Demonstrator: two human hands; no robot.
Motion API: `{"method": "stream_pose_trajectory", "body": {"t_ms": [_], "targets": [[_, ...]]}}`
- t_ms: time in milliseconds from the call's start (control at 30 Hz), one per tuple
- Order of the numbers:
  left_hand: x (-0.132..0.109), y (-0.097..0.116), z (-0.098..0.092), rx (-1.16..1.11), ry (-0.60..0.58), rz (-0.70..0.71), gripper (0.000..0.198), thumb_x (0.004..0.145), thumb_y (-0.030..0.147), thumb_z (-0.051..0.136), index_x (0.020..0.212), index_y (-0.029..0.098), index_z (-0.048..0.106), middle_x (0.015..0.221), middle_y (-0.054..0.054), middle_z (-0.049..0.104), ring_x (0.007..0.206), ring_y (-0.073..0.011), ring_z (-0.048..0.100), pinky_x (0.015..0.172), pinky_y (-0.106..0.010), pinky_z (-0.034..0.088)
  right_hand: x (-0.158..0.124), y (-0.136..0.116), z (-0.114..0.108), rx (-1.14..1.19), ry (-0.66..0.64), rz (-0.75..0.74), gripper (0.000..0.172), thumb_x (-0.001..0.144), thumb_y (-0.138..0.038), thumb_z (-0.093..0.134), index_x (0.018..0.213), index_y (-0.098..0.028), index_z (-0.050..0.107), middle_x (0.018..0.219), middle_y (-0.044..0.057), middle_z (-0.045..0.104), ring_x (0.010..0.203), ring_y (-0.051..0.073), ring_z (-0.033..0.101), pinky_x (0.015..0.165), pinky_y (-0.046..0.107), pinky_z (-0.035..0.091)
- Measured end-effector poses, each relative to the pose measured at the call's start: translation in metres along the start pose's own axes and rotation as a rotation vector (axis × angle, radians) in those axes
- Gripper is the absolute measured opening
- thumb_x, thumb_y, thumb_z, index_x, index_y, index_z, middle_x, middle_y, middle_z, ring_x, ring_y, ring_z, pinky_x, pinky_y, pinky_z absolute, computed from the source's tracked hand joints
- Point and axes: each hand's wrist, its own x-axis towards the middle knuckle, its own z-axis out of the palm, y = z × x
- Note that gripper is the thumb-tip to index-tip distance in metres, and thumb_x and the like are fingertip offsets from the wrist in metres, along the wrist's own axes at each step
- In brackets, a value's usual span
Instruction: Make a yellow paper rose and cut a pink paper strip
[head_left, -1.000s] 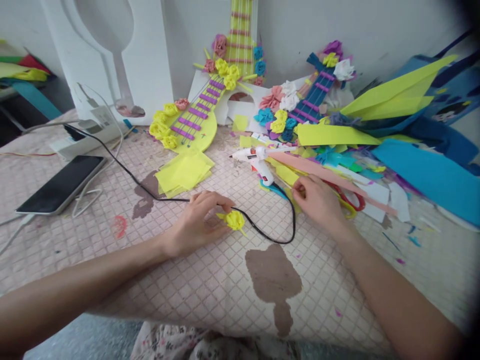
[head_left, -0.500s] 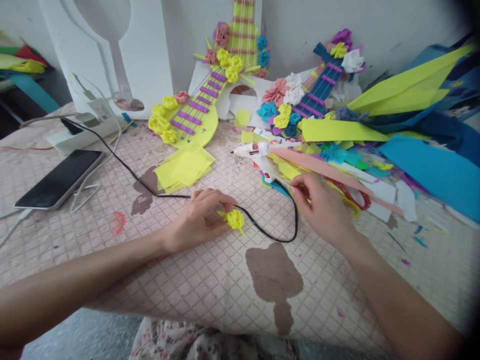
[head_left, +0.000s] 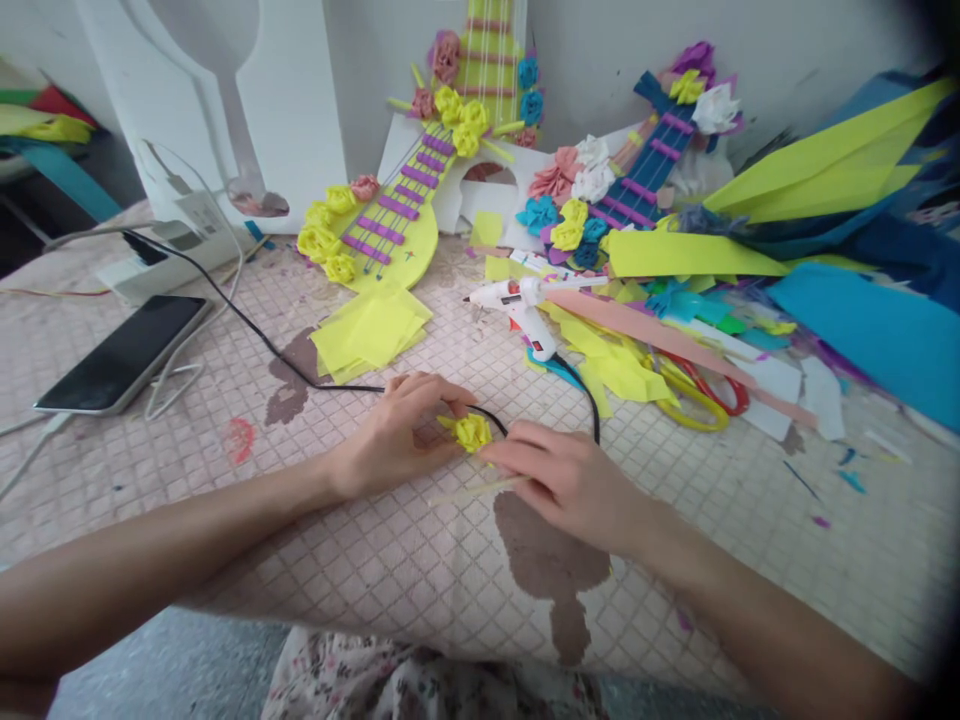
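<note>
My left hand [head_left: 409, 430] rests on the table with its fingers curled, pinching a small yellow paper flower [head_left: 474, 432] at its left side. From the other side my right hand [head_left: 574, 480] reaches in, its fingertips close to the flower's lower right petals; whether they touch it I cannot tell. A thin pale yellow stick [head_left: 476, 490] juts leftward from the right hand's closed fingers, below the flower. Behind both hands runs the black cord [head_left: 352, 388] of a white glue gun [head_left: 525, 310], which lies just beyond with its nozzle pointing left.
Yellow paper squares [head_left: 371, 335] lie beyond my left hand. Scissors [head_left: 697, 400] and paper scraps are on the right. Flower-decorated paper guitars [head_left: 405, 225] lean at the back. A phone [head_left: 124, 350] and a power strip [head_left: 150, 275] sit at left.
My right hand has moved left and toward me, from beside the glue gun to the flower, now with a thin stick in it. My left hand keeps its pinch on the flower.
</note>
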Motion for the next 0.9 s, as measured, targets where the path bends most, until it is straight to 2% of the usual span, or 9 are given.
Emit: {"method": "stream_pose_trajectory", "body": {"t_ms": [100,200,400,900], "targets": [[0.0,-0.0005,0.0008,-0.004,0.009,0.008,0.029,0.078,0.02,0.065,0.104,0.02,0.053,0.093,-0.002,0.062,0.093,-0.0173,0.056,0.088,-0.035,0.039,-0.0025,0.0002,0.0039,-0.19,-0.032,-0.081,0.03,0.089,-0.013,0.042,0.112,-0.021,0.058,0.092,0.003,0.062,0.074,0.013,0.058,0.054,0.024,0.039],[-0.0002,-0.0013,0.0015,-0.005,0.011,0.016,0.029,0.078,0.021,0.065,0.105,0.02,0.053,0.093,-0.003,0.063,0.093,-0.0174,0.056,0.088,-0.035,0.039,-0.0022,0.0011,0.0045,-0.266,-0.038,-0.104,0.03,0.09,-0.015,0.041,0.114,-0.022,0.058,0.089,0.003,0.062,0.07,0.013,0.058,0.052,0.025,0.037],[-0.0008,-0.0032,0.0021,0.003,-0.002,0.004,0.03,0.077,0.02,0.065,0.105,0.021,0.053,0.095,-0.003,0.063,0.095,-0.0183,0.056,0.089,-0.036,0.039,-0.002,0.0025,0.0059,-0.299,-0.04,-0.138,0.031,0.09,-0.015,0.043,0.116,-0.02,0.059,0.088,0.003,0.062,0.067,0.013,0.056,0.051,0.026,0.038],[0.0016,-0.0035,0.0001,-0.015,-0.027,0.008,0.025,0.079,0.022,0.063,0.102,0.019,0.055,0.096,-0.004,0.064,0.095,-0.019,0.057,0.087,-0.036,0.04,-0.0026,0.0036,0.0077,-0.321,-0.068,-0.117,0.03,0.091,-0.018,0.043,0.117,-0.021,0.056,0.09,0.003,0.062,0.069,0.013,0.057,0.052,0.026,0.039]]}}
